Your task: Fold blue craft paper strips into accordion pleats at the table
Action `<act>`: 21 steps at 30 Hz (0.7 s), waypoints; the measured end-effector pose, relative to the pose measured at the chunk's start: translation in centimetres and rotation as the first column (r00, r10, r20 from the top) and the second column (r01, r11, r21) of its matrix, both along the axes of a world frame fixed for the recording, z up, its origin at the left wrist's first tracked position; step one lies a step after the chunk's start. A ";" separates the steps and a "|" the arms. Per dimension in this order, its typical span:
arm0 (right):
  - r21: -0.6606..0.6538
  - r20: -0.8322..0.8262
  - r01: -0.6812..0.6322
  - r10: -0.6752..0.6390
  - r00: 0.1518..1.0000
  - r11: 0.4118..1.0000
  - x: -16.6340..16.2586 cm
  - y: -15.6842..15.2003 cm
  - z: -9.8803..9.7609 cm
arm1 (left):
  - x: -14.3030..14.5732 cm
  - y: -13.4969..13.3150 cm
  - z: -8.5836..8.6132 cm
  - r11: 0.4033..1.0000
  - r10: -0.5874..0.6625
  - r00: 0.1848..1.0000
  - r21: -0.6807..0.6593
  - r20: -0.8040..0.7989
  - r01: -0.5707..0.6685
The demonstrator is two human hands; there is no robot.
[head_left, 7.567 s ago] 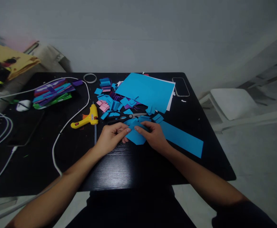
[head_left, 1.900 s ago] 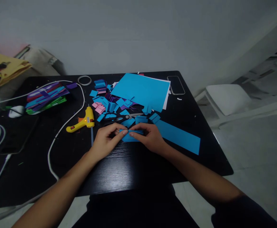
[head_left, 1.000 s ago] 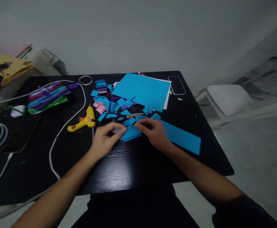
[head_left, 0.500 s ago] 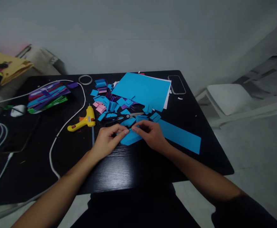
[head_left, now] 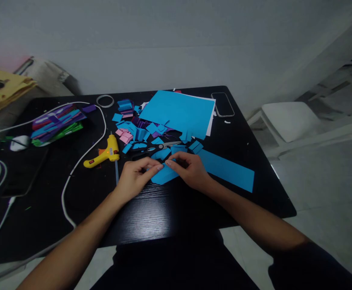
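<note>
My left hand and my right hand meet near the front middle of the table, thumb and forefinger pinched on each. Between their fingertips is a small piece of blue paper, mostly hidden by the fingers. Under the hands lies a larger blue paper piece. Just beyond them, scissors with dark handles rest among cut and folded blue paper pieces. A long blue paper strip extends to the right, partly behind my right hand.
A yellow glue gun with its glue stick lies left of my hands. Farther back are a large blue sheet, pink paper pieces, a tape roll and a phone. A white cable crosses the left side, near a colored paper stack.
The view has shifted slightly. Both hands stay pinched together over the blue paper, with hardly any movement of the fingers.
</note>
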State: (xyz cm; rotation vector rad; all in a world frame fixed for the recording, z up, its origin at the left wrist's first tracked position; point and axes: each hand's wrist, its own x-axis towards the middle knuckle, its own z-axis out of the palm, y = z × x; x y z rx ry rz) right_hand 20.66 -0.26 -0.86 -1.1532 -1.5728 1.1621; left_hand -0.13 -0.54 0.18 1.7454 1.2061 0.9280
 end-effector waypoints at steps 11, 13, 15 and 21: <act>-0.302 -0.310 -0.220 0.123 0.943 0.928 0.0 0.6 -0.1 | 0.2 0.2 0.4 0.989 0.145 0.983 -0.028 0.113 -0.143; -0.320 -0.325 -0.229 0.120 0.938 0.919 0.0 0.6 -0.1 | 0.3 0.2 0.5 0.992 0.122 0.985 -0.044 0.120 -0.118; -0.319 -0.325 -0.172 0.063 0.943 0.932 0.0 0.7 -0.1 | 0.2 0.3 0.5 0.994 0.087 0.989 -0.071 0.121 -0.078; -0.235 -0.273 -0.019 -0.047 0.961 0.972 0.1 0.6 -0.4 | -0.1 0.5 0.0 0.974 -0.096 0.987 -0.190 0.132 0.120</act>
